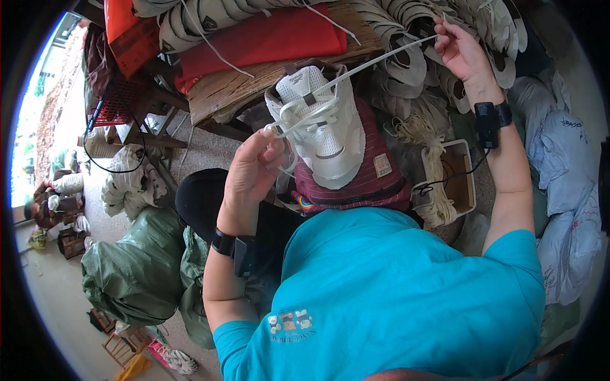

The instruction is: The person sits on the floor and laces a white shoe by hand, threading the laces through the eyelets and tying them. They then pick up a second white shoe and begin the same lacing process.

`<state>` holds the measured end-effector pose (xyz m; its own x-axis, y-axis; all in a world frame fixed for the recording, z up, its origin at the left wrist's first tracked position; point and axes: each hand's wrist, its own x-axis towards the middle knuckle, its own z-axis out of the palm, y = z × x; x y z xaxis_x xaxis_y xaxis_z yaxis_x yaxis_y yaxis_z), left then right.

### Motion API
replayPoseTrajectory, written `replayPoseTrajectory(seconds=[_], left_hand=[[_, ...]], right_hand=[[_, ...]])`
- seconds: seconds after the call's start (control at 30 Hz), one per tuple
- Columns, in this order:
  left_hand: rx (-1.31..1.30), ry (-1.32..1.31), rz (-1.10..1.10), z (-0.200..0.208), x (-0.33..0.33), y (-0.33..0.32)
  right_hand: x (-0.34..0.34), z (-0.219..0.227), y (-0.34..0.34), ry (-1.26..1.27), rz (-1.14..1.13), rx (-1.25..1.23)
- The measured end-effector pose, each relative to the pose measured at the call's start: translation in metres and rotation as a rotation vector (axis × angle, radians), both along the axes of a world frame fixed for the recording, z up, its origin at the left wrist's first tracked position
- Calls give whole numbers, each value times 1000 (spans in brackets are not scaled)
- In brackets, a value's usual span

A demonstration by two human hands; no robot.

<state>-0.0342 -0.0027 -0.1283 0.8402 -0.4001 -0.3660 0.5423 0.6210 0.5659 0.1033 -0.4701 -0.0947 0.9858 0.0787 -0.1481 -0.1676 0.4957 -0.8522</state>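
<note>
A white shoe upper (340, 151) with a mesh tongue rests on a maroon striped cloth (387, 181) over my lap. White shoelace (387, 56) crosses its front in loose loops. One long stretch of the lace runs taut up to the right, where my right hand (459, 52) pinches its end, raised well away from the shoe. My left hand (257, 159) is at the left side of the shoe, its fingers closed on the lace near the loops.
Behind the shoe stands a wooden bench (244, 95) with red cloth (267, 47) and stacked shoe uppers (219, 22). At right, a white bin (469, 181) has cream laces (435, 181) hanging over it. Green sacks (136, 267) lie left, pale sacks (565, 159) right.
</note>
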Motion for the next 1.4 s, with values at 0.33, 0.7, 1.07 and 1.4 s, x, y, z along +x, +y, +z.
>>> replayPoseTrajectory(seconds=[0.33, 0.7, 1.07, 1.4], left_hand=[[-543, 51, -45, -3, -1, -15], [-301, -39, 232, 6, 10, 40], [-108, -293, 713, 59, 10, 162], [931, -449, 648, 29, 11, 81]], right_hand=[[6, -3, 8, 30, -271, -189], [17, 29, -89, -111, -700, 3], [-11, 23, -94, -174, -729, -351], [-79, 10, 156, -771, 157, -1166]])
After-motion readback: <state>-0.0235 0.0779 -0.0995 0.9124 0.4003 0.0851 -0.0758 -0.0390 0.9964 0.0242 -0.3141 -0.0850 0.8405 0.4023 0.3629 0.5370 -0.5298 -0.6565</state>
